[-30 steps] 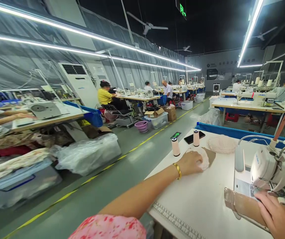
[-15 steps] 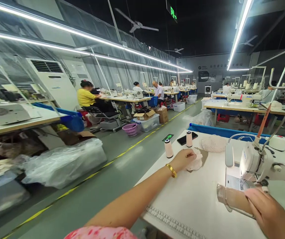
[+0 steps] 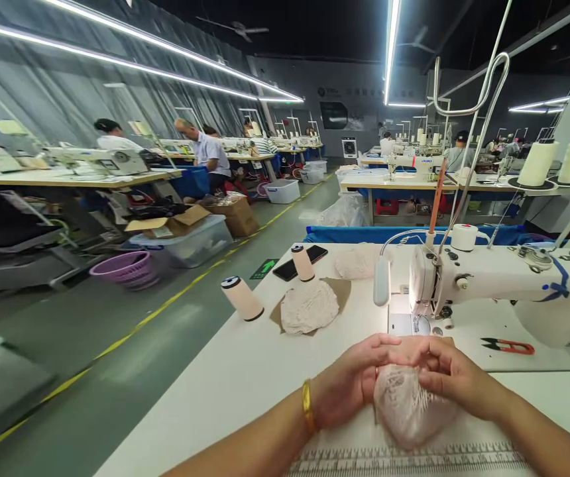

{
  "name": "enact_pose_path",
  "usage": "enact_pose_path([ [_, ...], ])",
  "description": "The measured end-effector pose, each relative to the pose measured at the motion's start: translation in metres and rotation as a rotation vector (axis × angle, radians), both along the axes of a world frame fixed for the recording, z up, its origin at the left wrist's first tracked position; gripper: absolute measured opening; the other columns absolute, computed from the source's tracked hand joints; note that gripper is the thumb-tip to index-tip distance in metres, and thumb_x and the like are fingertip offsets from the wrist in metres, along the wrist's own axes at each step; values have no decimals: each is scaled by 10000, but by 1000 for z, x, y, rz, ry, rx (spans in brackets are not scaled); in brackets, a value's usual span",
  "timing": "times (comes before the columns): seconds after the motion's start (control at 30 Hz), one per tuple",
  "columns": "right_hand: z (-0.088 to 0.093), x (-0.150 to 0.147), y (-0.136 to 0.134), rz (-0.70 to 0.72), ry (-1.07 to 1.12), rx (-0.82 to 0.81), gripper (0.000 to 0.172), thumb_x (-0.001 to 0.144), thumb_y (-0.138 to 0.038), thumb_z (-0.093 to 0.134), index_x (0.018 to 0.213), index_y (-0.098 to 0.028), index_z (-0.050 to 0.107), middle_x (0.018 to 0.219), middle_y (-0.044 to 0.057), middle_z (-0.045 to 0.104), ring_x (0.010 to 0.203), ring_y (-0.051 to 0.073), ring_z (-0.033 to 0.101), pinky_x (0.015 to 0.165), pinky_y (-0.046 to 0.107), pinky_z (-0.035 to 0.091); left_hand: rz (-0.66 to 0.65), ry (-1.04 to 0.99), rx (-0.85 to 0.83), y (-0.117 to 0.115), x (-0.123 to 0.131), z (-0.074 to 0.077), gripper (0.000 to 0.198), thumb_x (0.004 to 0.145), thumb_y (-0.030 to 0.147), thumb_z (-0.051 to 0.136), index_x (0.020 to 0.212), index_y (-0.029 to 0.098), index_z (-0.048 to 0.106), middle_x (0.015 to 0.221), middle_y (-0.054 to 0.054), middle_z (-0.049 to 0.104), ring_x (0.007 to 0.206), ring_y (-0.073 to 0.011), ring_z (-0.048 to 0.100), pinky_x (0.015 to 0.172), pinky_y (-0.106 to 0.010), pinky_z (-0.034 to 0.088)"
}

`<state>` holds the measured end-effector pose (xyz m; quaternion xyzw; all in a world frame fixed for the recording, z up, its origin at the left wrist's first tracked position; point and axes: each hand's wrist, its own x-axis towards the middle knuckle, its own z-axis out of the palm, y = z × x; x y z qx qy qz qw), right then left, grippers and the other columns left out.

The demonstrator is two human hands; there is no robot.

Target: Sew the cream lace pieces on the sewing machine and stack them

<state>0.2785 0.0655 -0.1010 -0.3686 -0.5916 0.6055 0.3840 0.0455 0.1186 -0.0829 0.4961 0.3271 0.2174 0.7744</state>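
Note:
A pale pink lace piece (image 3: 407,407) lies between my hands in front of the sewing machine (image 3: 494,275). My left hand (image 3: 352,377), with a gold bracelet at the wrist, is curled around its left side and top edge. At its upper right, my right hand (image 3: 451,374) has its fingers bent and closed on it. Beyond the hands, the machine's lamp lights the needle area. To the left, another lace piece (image 3: 309,307) rests on brown card (image 3: 343,291), beside two thread cones (image 3: 242,299) (image 3: 303,264).
A black phone (image 3: 299,263) lies behind the cones. Red-handled snips (image 3: 508,346) are on the machine bed at right. A printed ruler (image 3: 414,458) runs along the front edge. People sit at other machines; a purple basket (image 3: 126,269) stands on the floor.
The view has swung right. My left hand has left the lace on the card and come beside my right hand. A lace piece is now between them in front of the machine.

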Motion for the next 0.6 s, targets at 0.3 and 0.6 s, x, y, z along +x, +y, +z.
enact_pose_path([
  [0.3, 2, 11, 7, -171, -204, 17, 458, 951, -637, 686, 1068, -214, 554, 703, -80, 472, 650, 123, 431, 626, 246, 319, -224, 247, 427, 33, 30, -6, 443, 762, 562, 820, 729, 171, 612, 632, 51, 518, 615, -106, 410, 575, -237, 304],
  [0.6, 4, 11, 5, -219, -435, 80, 270, 962, -478, 703, 1066, -246, 612, 955, -17, 565, 809, 160, 476, 743, 289, 396, -66, 213, 889, 18, 27, -14, 281, 944, 344, 586, 719, 176, 566, 645, 45, 495, 613, -106, 394, 609, -241, 324],
])
